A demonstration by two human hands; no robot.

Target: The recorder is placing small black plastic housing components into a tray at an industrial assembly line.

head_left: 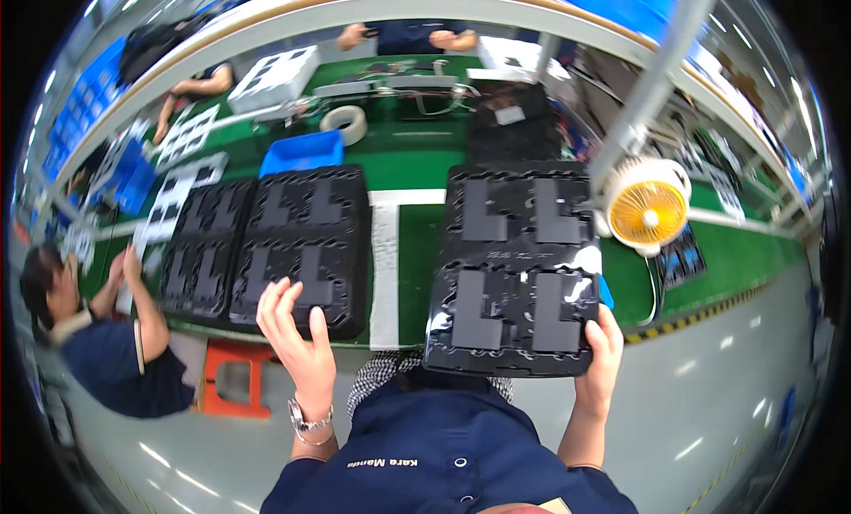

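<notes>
A round fan with a yellow-orange grille and white plastic housing (pixel 650 217) stands at the right of the long green work table (pixel 753 270), just beside a slanting grey metal post (pixel 651 93); a thin white cord (pixel 658 292) trails from it toward the near edge. Farther off, left of centre, a shallow blue plastic bin (pixel 302 153) sits just beside a cream, ring-shaped roll of tape (pixel 357 128). Beyond, at far left, is a white box-shaped block with dark openings (pixel 275 78). On the near left, a seated person in a navy shirt (pixel 124 363) is by a red-orange plastic stool (pixel 238 350) on the smooth grey floor (pixel 691 408).
</notes>
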